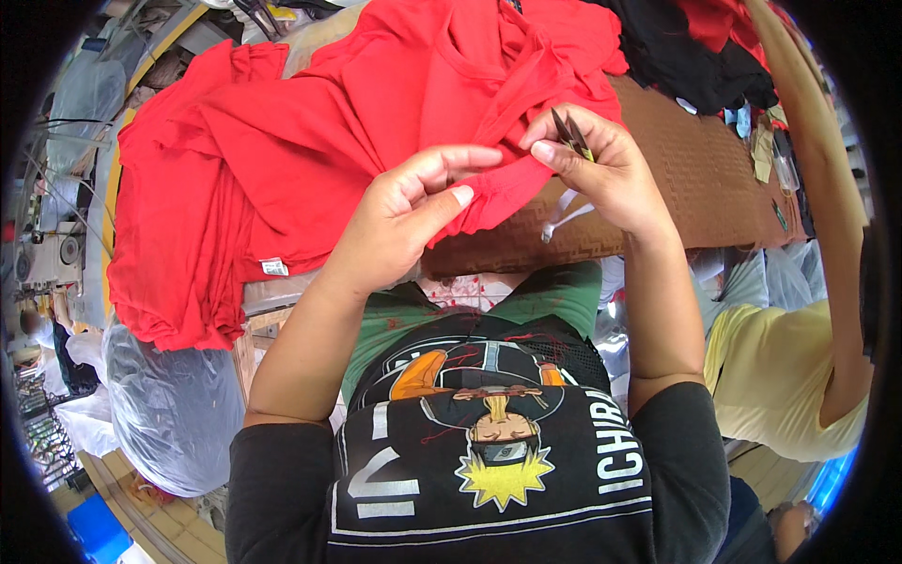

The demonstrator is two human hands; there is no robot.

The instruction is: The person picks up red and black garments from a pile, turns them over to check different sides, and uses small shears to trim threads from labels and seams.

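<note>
A red garment [310, 141] lies bunched across the work surface, a white label [273, 267] showing at its lower left edge. My left hand [395, 211] is closed on a hemmed part of it, thumb on top of the cloth and index finger stretched toward the right. Thread snips [575, 136] with dark pointed blades rest in my right hand [601, 169], the tips sticking up between the fingers. The same hand pinches the garment's edge between thumb and forefinger. Below it, a white strap with a small metal end [548, 232] hangs over the brown cloth.
Brown patterned cloth [686, 179] covers the surface. Black garments [686, 56] and more red cloth [705, 21] lie at the far right. Another person's arm [813, 141] reaches across there. A clear plastic bag [164, 414] bulges at the left, near a blue object [97, 528].
</note>
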